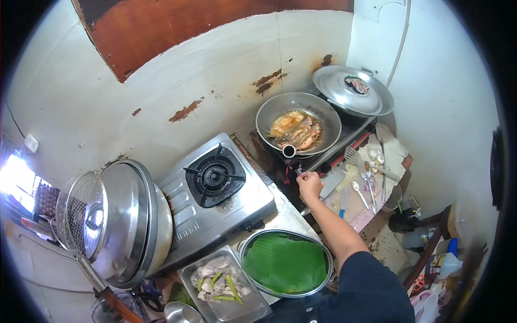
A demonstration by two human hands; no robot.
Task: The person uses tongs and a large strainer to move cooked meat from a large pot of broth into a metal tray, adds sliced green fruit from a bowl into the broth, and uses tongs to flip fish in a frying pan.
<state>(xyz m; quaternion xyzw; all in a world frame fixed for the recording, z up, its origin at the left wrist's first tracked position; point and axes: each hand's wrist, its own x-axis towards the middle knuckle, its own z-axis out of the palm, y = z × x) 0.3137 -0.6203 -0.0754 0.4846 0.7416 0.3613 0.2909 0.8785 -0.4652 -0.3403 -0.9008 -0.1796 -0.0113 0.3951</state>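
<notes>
My right hand (310, 186) reaches to the front edge of the dark stove, its fingers curled near a small dark and red item beside the wok's handle; whether it grips anything is hidden. Just beyond it a grey wok (299, 123) holds browned pieces of fish (303, 131) in oil. My left hand is out of view. Nearest my body, an oval metal pan (332, 262) is covered with a green banana leaf (286, 262). Left of that, a rectangular steel tray (236, 309) holds pale meat pieces (216, 278) with green chillies (231, 287).
A steel gas burner (214, 173) stands left of the wok, a lidded pan (353, 91) behind right. Large metal bowls (129, 222) and a wire strainer (80, 214) are at left. A cleaver (333, 181), spoon (360, 194) and blue-handled knife (343, 204) lie at right.
</notes>
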